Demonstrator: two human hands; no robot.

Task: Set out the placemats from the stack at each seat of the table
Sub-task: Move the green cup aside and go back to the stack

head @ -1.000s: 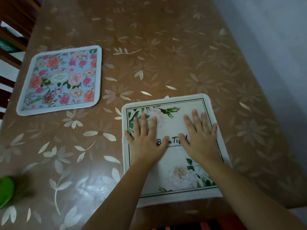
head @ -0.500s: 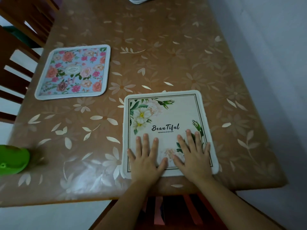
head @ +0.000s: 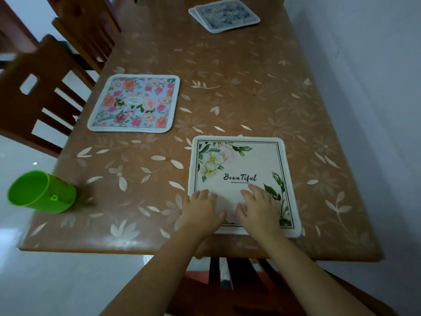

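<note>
Counter (head: 227,87): brown, covered with a pale flower-and-leaf print, running from the near edge to the far end, with a grey wall (head: 364,65) along its right side.
Chairs: wooden chairs (head: 41,87) stand along the left side, and a near chair (head: 227,281) is tucked under the near edge.
White placemat (head: 239,160): flat at the near seat, right of centre, printed "BeauTiful" with white flowers.
Floral placemat (head: 134,103): blue with pink blooms, flat at the left seat, well apart from the white one.
Stack (head: 224,15): blue-patterned placemats piled at the far end.
Green cup (head: 41,192): at the near left corner; only its own green wall shows inside.
Hands: left hand (head: 201,210) and right hand (head: 258,207) lie palm down, fingers straight, side by side on the near strip of the white placemat.
Change: a second ago both hands covered the lettering at the mat's middle; now they sit nearer, the word is uncovered, and the far stack has come into view.
Edges: the white placemat's near edge lies just back from the counter's near edge, and the floral one is close to the left edge. Open cloth lies between the two mats and the stack.
</note>
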